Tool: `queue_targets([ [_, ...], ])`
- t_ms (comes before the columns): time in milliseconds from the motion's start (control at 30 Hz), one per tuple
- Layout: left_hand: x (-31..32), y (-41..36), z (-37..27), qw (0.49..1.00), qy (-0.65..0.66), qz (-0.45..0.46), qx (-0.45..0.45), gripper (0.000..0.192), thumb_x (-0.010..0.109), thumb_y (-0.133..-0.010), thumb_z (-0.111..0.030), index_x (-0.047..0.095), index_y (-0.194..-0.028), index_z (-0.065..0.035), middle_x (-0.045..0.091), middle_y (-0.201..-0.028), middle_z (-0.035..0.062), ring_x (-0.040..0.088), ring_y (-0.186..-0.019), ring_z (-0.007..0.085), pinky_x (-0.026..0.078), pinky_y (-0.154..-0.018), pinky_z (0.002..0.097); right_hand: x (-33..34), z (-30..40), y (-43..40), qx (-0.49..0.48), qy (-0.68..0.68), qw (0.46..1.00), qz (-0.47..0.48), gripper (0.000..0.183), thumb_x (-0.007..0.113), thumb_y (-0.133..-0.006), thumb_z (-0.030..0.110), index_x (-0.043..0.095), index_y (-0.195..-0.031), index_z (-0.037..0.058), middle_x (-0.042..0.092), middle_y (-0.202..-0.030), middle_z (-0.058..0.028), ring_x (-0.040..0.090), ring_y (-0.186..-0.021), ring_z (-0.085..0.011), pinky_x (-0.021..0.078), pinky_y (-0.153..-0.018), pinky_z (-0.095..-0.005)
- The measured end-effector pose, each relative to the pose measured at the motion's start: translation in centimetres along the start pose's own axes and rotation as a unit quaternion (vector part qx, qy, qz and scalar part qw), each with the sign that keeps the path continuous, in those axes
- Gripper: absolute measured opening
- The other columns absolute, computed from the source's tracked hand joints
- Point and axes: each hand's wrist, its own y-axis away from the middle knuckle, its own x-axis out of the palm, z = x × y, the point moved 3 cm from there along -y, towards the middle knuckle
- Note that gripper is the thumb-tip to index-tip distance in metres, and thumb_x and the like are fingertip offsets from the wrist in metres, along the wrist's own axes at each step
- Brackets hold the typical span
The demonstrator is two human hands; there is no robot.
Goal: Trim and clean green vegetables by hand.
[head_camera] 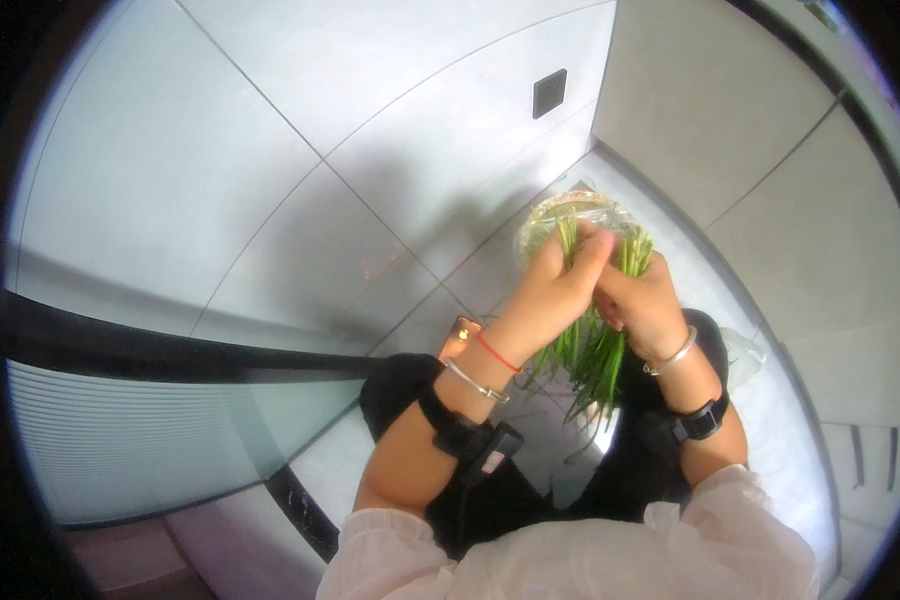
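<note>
My left hand (566, 274) is closed around a smaller bunch of green leafy stalks (568, 229), their pale ends pointing up. Just beside it, my right hand (641, 296) grips a thicker bunch of green stalks (635, 251), whose long green leaves hang below between my knees. The fingers of both hands meet between the bunches; exactly which fingers touch is hidden. Behind the hands stands a round bin (570, 199) lined with clear plastic, partly covered by them.
An orange phone (461, 337) lies near my left knee. Clear plastic (744, 356) rests on the floor at my right. A tiled wall with a black socket plate (550, 94), pale cabinets (780, 247) at right and a ribbed glass panel (165, 442) at left surround me.
</note>
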Motion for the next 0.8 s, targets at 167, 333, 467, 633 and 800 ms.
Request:
queue_targets([
  [167, -1.0, -0.3, 0.6, 0.994, 0.111, -0.004, -0.015, 0.043, 0.031, -0.095, -0.036, 0.05, -0.108, 0.0006, 0.06, -0.097, 0.0109, 0.055, -0.071, 0.0103, 0.045, -0.061, 0.0219, 0.1, 0.4, 0.1, 0.023, 0.038, 0.998, 0.049, 0.023, 0.057, -0.083, 0.011, 0.057, -0.103, -0.0008, 0.045, -0.052, 0.0025, 0.036, -0.036, -0.004, 0.0271, -0.034, -0.0188],
  [333, -2.8, 0.5, -1.4, 0.981, -0.064, -0.131, 0.13, 0.043, 0.027, -0.096, -0.031, 0.054, -0.096, 0.0022, 0.056, -0.079, 0.0059, 0.053, -0.066, 0.0125, 0.042, -0.062, 0.0232, 0.3, 0.9, 0.2, 0.041, -0.039, 0.994, 0.096, 0.026, 0.054, -0.083, 0.009, 0.053, -0.107, -0.0007, 0.043, -0.051, 0.0035, 0.034, -0.034, -0.0044, 0.0258, -0.033, -0.019],
  [467, -3.4, 1.3, -1.7, 0.988, -0.012, -0.123, 0.094, 0.039, 0.03, -0.096, -0.029, 0.054, -0.089, 0.0008, 0.048, -0.064, -0.0007, 0.041, -0.051, 0.006, 0.033, -0.047, 0.0199, 0.7, 0.6, 0.6, 0.081, -0.06, 0.98, 0.171, 0.032, 0.054, -0.082, 0.005, 0.045, -0.112, 0.0023, 0.043, -0.053, 0.003, 0.034, -0.034, -0.0044, 0.0242, -0.032, -0.0192],
  [633, -2.9, 2.3, -3.6, 0.998, -0.026, -0.013, 0.062, 0.03, 0.043, -0.093, -0.023, 0.057, -0.09, 0.0029, 0.06, -0.075, 0.0027, 0.046, -0.057, 0.0048, 0.038, -0.051, 0.019, 1.2, 0.8, 0.9, 0.065, -0.066, 0.975, 0.204, 0.037, 0.055, -0.079, -0.001, 0.04, -0.112, 0.0042, 0.046, -0.057, 0.0007, 0.033, -0.034, -0.0047, 0.0238, -0.031, -0.0194],
  [800, -3.2, 3.0, -2.3, 0.998, 0.006, 0.05, 0.029, 0.016, 0.056, -0.085, -0.007, 0.059, -0.095, 0.0048, 0.062, -0.082, 0.0047, 0.055, -0.075, 0.0078, 0.045, -0.067, 0.0208, 1.6, 0.9, 1.2, 0.079, -0.039, 0.97, 0.225, 0.042, 0.055, -0.077, -0.006, 0.035, -0.113, 0.0039, 0.048, -0.06, -0.0004, 0.036, -0.035, -0.0052, 0.0257, -0.031, -0.0195],
])
